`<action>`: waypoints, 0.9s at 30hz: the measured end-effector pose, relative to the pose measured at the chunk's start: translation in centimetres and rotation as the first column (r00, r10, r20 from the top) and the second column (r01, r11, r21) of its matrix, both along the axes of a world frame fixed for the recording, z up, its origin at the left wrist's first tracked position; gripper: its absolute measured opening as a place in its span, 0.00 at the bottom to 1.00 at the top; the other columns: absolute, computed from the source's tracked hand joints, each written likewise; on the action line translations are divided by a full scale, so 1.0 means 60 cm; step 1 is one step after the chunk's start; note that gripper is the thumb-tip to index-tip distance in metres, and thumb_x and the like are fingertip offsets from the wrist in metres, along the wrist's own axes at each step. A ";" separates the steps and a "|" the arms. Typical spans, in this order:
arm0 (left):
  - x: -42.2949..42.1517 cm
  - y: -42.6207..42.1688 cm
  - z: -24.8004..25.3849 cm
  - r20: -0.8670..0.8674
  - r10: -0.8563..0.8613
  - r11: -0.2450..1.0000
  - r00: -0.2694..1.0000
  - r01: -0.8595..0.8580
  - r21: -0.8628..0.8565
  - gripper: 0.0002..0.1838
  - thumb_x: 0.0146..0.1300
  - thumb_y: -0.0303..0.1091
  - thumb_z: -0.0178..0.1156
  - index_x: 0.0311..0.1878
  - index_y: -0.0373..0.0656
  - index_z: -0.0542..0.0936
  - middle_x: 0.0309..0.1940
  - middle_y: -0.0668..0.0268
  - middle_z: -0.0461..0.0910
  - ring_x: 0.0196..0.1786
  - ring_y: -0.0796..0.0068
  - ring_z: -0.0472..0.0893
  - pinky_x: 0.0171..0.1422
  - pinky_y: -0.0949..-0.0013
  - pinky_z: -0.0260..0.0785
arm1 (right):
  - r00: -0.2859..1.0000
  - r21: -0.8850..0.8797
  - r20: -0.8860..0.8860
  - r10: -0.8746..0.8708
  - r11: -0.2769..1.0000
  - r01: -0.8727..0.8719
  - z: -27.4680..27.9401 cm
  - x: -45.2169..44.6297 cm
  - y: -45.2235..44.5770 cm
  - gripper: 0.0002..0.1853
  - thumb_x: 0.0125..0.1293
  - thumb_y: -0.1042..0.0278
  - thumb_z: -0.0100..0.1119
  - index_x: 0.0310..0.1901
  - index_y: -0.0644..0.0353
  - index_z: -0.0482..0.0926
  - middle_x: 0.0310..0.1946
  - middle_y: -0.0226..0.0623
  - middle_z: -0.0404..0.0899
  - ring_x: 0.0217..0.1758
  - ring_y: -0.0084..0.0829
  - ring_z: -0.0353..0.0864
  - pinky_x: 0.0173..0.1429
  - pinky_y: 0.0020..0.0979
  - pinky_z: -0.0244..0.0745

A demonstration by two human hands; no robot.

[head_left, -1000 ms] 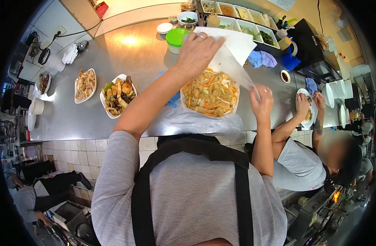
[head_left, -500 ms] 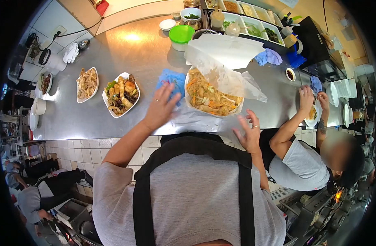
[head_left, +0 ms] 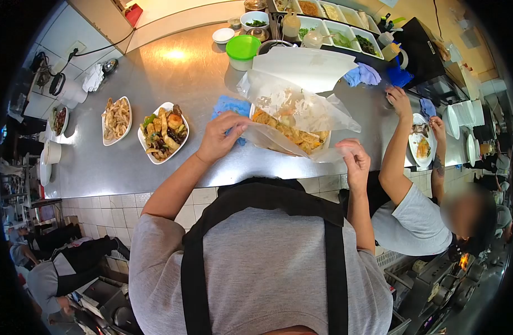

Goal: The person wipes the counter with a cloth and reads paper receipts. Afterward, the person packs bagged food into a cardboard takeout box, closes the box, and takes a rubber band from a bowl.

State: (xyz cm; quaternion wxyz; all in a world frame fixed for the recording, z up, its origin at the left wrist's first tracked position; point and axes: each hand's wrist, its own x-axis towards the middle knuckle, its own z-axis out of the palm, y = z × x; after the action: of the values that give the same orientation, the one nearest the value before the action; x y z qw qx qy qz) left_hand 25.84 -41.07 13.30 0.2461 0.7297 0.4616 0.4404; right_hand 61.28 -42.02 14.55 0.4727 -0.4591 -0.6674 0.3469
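Note:
In front of me on the steel counter stands an open white takeout box filled with noodles (head_left: 298,135). Translucent paper (head_left: 287,101) covers the far part of the food, and its near flap is raised over the front edge. My left hand (head_left: 221,135) pinches that flap at its left corner, beside a blue cloth (head_left: 230,106). At the right corner, my right hand (head_left: 354,159) grips the same paper between thumb and fingers. The box's white lid (head_left: 305,68) stands tilted open behind. Part of the noodles is hidden under the paper.
Left of the box are a dish of mixed stir-fry (head_left: 163,133) and a dish of fried strips (head_left: 117,120). A green-lidded tub (head_left: 242,52) and topping trays (head_left: 340,30) line the back. At right, a co-worker's hands are near an oval plate (head_left: 419,138).
Both my hands have closed on the near paper flap and lifted it over the noodles' front edge. The co-worker's left hand has moved away from the plate, up toward the purple cloth.

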 end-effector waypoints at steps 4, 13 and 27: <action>-0.017 0.016 0.022 -0.395 0.168 0.909 0.903 0.013 0.417 0.10 0.49 0.27 0.65 0.37 0.49 0.83 0.57 0.62 0.73 0.58 0.58 0.71 0.56 0.60 0.67 | 0.917 0.310 0.306 -0.257 0.937 0.159 0.016 -0.002 0.005 0.11 0.48 0.78 0.63 0.35 0.55 0.84 0.56 0.42 0.71 0.50 0.35 0.73 0.53 0.33 0.68; 0.009 0.065 0.049 -0.514 0.327 0.806 0.793 0.050 0.590 0.07 0.46 0.30 0.64 0.31 0.50 0.81 0.69 0.66 0.62 0.70 0.53 0.57 0.68 0.53 0.59 | 0.815 0.440 0.524 -0.247 0.898 -0.011 0.061 -0.015 0.053 0.15 0.42 0.78 0.64 0.35 0.50 0.86 0.67 0.41 0.64 0.68 0.45 0.63 0.69 0.45 0.56; -0.008 0.091 0.062 -0.475 -0.033 0.910 0.879 0.222 0.349 0.05 0.52 0.22 0.60 0.33 0.36 0.81 0.45 0.61 0.80 0.54 0.60 0.78 0.55 0.62 0.72 | 0.993 -0.227 -0.114 -0.019 0.974 -0.007 -0.018 0.045 0.072 0.05 0.63 0.72 0.59 0.35 0.60 0.84 0.36 0.33 0.84 0.45 0.28 0.79 0.62 0.36 0.64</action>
State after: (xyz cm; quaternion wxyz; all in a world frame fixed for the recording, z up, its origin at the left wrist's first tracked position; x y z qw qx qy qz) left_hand 25.33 -35.61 17.00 0.0075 0.8764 0.3585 0.3215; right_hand 64.00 -37.70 13.47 0.4558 -0.4915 -0.5936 0.4453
